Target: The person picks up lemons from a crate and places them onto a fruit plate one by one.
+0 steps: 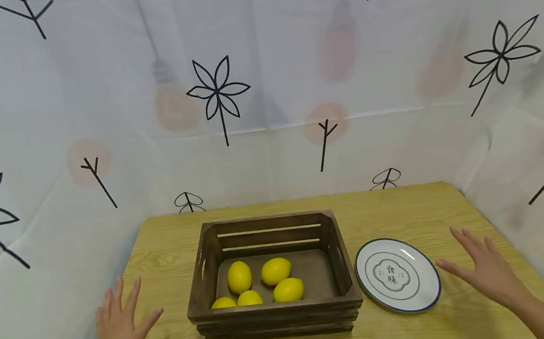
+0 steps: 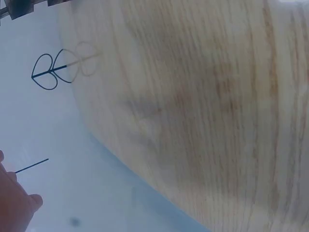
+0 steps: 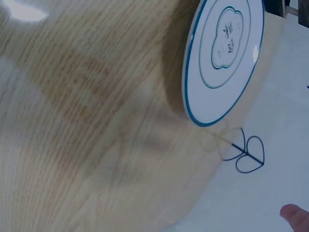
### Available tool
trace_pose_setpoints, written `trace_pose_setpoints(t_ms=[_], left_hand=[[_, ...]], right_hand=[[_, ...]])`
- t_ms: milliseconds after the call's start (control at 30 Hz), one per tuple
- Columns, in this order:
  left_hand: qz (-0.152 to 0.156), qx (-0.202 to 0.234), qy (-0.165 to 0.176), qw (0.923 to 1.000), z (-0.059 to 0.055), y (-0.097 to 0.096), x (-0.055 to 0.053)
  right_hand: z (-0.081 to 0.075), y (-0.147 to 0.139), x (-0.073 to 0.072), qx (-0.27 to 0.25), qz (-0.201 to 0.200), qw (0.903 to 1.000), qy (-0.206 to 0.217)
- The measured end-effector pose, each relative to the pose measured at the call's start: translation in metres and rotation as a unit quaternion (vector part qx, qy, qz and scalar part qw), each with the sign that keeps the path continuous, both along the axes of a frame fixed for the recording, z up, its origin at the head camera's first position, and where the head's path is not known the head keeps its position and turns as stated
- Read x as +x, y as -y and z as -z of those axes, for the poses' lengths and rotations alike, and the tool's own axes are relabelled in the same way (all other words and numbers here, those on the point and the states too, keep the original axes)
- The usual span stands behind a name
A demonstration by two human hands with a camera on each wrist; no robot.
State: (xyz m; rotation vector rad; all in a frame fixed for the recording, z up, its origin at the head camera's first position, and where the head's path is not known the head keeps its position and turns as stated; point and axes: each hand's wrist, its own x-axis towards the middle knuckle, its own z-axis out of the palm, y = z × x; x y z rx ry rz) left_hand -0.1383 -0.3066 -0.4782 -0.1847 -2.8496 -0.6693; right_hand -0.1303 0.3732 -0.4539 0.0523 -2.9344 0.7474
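Observation:
My left hand (image 1: 117,327) hovers at the table's left side with fingers spread, holding nothing. To its right stands a dark brown wooden crate (image 1: 275,319) with several yellow lemons inside, among them one lemon (image 1: 239,277) near the left wall and another lemon (image 1: 288,290) by the front slat. A white plate (image 1: 423,282) with a blue rim and printed characters lies right of the crate. Just beyond the plate's right edge is my right hand (image 1: 489,271), fingers extended and nothing in it. The right wrist view shows the plate (image 3: 203,104) and one fingertip (image 3: 293,215).
The light wooden table (image 1: 392,209) has rounded back corners. White fabric (image 1: 271,163) with black plant drawings hangs behind it and along both sides. Bare wood (image 2: 217,121) fills most of the left wrist view.

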Motion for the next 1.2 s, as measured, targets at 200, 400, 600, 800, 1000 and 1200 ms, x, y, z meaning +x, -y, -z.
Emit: trace_pose_setpoints(t_ms=[200,400,600,800,1000,1200], left_hand=[[0.037,0.071,-0.026,0.9965,-0.006,-0.005,-0.004],[0.063,0.147,-0.006,0.9871,-0.012,-0.015,-0.006],[0.092,0.194,0.006,0.9765,-0.023,-0.025,-0.007],[0.108,0.243,0.052,0.9626,-0.034,-0.038,-0.011],[0.097,0.271,0.086,0.9537,-0.038,-0.049,-0.014],[0.122,0.304,0.111,0.9382,-0.039,-0.054,-0.017]], right_hand=[[-0.005,0.004,-0.004,-0.047,-0.01,0.9988,0.009],[-0.012,0.012,-0.006,-0.076,-0.008,0.997,0.012],[-0.019,0.019,-0.006,-0.088,0.007,0.9957,0.029],[-0.022,0.022,-0.007,-0.106,0.022,0.9931,0.045],[-0.023,0.029,-0.013,-0.128,0.009,0.9917,0.012],[-0.027,0.037,-0.019,-0.14,-0.004,0.9901,-0.013]])
